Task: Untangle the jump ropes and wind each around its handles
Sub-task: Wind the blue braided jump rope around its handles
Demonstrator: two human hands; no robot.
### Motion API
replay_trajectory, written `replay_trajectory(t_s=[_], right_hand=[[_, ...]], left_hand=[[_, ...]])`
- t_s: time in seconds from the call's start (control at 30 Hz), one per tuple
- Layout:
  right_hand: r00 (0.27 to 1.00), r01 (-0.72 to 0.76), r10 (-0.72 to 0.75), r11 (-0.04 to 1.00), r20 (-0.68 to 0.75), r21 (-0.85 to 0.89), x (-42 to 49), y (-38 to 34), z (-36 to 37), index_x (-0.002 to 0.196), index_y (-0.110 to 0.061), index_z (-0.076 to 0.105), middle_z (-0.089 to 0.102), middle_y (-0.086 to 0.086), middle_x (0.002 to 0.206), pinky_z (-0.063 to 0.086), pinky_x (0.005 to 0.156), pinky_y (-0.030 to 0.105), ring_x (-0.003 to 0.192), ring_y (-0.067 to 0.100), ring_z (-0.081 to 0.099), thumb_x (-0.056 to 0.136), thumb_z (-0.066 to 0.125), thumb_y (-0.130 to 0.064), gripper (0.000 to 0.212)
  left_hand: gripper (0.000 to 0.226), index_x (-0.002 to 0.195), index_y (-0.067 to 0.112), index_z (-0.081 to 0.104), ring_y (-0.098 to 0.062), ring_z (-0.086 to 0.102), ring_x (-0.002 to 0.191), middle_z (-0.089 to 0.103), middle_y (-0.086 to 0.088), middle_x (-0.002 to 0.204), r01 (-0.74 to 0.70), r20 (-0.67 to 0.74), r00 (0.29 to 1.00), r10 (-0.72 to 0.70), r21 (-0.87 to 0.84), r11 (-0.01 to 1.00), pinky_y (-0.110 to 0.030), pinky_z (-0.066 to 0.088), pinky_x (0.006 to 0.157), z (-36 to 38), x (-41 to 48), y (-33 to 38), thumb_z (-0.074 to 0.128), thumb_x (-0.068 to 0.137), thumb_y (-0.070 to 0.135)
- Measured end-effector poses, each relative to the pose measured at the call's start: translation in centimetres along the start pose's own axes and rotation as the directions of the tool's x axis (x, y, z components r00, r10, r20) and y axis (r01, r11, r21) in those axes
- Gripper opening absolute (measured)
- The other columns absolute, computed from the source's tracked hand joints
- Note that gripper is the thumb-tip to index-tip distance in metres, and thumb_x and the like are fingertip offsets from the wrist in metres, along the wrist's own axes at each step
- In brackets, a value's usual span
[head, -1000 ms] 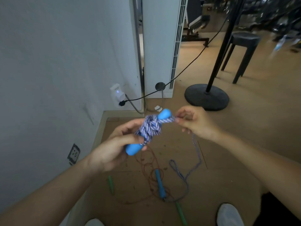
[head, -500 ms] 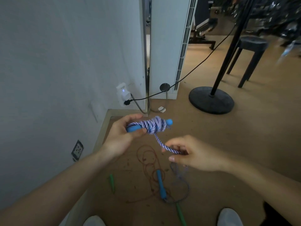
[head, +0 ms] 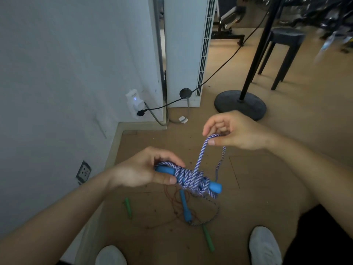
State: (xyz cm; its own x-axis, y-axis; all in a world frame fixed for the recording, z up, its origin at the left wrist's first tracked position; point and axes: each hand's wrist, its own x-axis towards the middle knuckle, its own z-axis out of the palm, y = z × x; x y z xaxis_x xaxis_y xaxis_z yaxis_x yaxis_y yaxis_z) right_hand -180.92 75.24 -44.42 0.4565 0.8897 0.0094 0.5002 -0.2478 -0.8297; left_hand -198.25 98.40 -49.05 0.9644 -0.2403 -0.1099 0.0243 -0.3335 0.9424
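A: Where is the rope now?

B: Most of the rope [head: 191, 178] is wound in a fat bundle round a blue handle [head: 216, 187], held roughly level above the floor [head: 277, 178]. The left hand [head: 141, 173] grips the handle's near end. Its fingers [head: 166, 180] are curled round it, and the thumb presses on the first turns.

A: And the other hand?

B: The right hand [head: 236, 131] is higher and to the right, fingers [head: 215, 142] pinched together on a bend of the free strand. One leg runs from that pinch down to the bundle. The other drops to the floor and trails to a second handle [head: 185, 209] lying there.

A: How will it handle?

B: Light and limp, I'd judge. It is soft braid, and the weave looks rough enough for the turns to bite on each other. It won't hold a shape, so slack turns could slip off the smooth plastic end. Better to take it close to the bundle and hold the strand taut as each turn goes on.

A: Anything to snag?

B: The trailing part lies over a thin red cord [head: 172, 199], with a green handle [head: 128, 207] just left of it and another nearer the feet. Whether the two ropes merely cross or are knotted, I cannot tell. A hard pull might drag the red cord along.

A: How far along, then?

B: This rope looks mostly wound, with its tail and second handle yet to come. The red one looks untouched.
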Motion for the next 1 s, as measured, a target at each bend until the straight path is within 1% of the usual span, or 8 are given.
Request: replay_trajectory(t_s=[0.1,0.17,0.27,0.33,0.67,0.77,0.9,1.0], right_hand=[[0.998,0.006,-0.006,1.000,-0.061,-0.014,0.6,0.9,-0.1,0.095,-0.010,0.070,0.073,0.004,0.089,0.055,0.079,0.023,0.083,0.020,0.069,0.083,0.076,-0.005,0.014],[0.992,-0.019,0.017,1.000,-0.128,-0.017,1.0,1.6,-0.4,0.095,-0.008,0.068,0.072,0.009,0.086,0.057,0.072,0.026,0.074,0.018,0.069,0.085,0.074,-0.008,0.012],[0.970,-0.103,0.104,0.995,-0.218,0.016,1.5,2.8,-0.7,0.102,-0.006,0.062,0.072,0.010,0.086,0.058,0.062,0.031,0.064,0.019,0.069,0.088,0.072,-0.011,0.018],[0.960,-0.144,0.151,0.988,-0.237,0.048,1.8,3.4,-0.5,0.104,-0.005,0.060,0.071,0.012,0.088,0.056,0.060,0.030,0.062,0.018,0.068,0.090,0.070,-0.009,0.018],[0.945,-0.180,0.219,0.969,-0.243,0.170,2.7,4.8,2.5,0.087,-0.013,0.060,0.067,0.006,0.077,0.053,0.060,0.034,0.059,0.019,0.065,0.092,0.068,-0.012,0.009],[0.951,-0.186,0.218,0.970,-0.219,0.160,2.7,4.8,3.5,0.090,-0.016,0.064,0.067,0.002,0.077,0.054,0.061,0.031,0.061,0.015,0.066,0.095,0.065,-0.016,0.005],[0.959,-0.208,0.237,0.961,-0.154,0.184,2.9,4.9,5.1,0.098,-0.015,0.063,0.066,0.003,0.078,0.054,0.061,0.033,0.057,0.014,0.064,0.096,0.063,-0.016,0.002],[0.957,-0.245,0.268,0.952,-0.110,0.185,3.2,5.0,5.8,0.100,-0.012,0.060,0.066,0.005,0.080,0.050,0.052,0.028,0.054,0.014,0.061,0.096,0.064,-0.017,0.007]], left_hand=[[0.034,0.117,0.001,0.066,-0.029,0.069,0.100,0.070,-0.019,0.114,0.033,0.043,0.999,-0.027,-0.143,0.989,-0.033,0.058,0.081,-0.6,-0.3,0.5,0.074,0.084,-0.001],[0.043,0.120,0.004,0.066,-0.028,0.070,0.096,0.071,-0.017,0.113,0.066,0.004,0.998,-0.067,-0.272,0.960,-0.032,0.059,0.074,-1.0,-0.3,0.7,0.081,0.082,0.019],[0.075,0.125,0.006,0.064,-0.025,0.073,0.087,0.072,-0.015,0.107,0.073,-0.087,0.986,-0.141,-0.536,0.841,-0.027,0.059,0.067,-1.1,-0.2,1.0,0.090,0.065,0.042],[0.073,0.121,0.010,0.069,-0.022,0.073,0.083,0.072,-0.012,0.104,0.036,-0.127,0.982,-0.143,-0.613,0.789,-0.026,0.060,0.066,-1.1,-0.1,1.1,0.093,0.060,0.041],[0.065,0.109,0.014,0.074,-0.017,0.071,0.075,0.072,-0.012,0.107,-0.126,-0.291,0.941,-0.175,-0.777,0.616,-0.024,0.059,0.060,-1.2,0.6,1.3,0.096,0.054,0.042],[0.062,0.105,0.012,0.074,-0.016,0.070,0.078,0.069,-0.014,0.112,-0.199,-0.335,0.921,-0.197,-0.842,0.502,-0.022,0.059,0.062,-1.6,0.9,1.3,0.097,0.053,0.037],[0.027,0.100,0.010,0.070,-0.017,0.070,0.079,0.067,-0.014,0.111,-0.332,-0.472,0.812,-0.343,-0.858,0.393,-0.023,0.060,0.063,-2.4,1.6,1.5,0.070,0.079,0.028],[0.032,0.108,0.012,0.062,-0.017,0.067,0.087,0.065,-0.010,0.111,-0.400,-0.564,0.732,-0.382,-0.810,0.429,-0.023,0.060,0.063,-3.6,2.2,0.7,0.065,0.079,0.024]])
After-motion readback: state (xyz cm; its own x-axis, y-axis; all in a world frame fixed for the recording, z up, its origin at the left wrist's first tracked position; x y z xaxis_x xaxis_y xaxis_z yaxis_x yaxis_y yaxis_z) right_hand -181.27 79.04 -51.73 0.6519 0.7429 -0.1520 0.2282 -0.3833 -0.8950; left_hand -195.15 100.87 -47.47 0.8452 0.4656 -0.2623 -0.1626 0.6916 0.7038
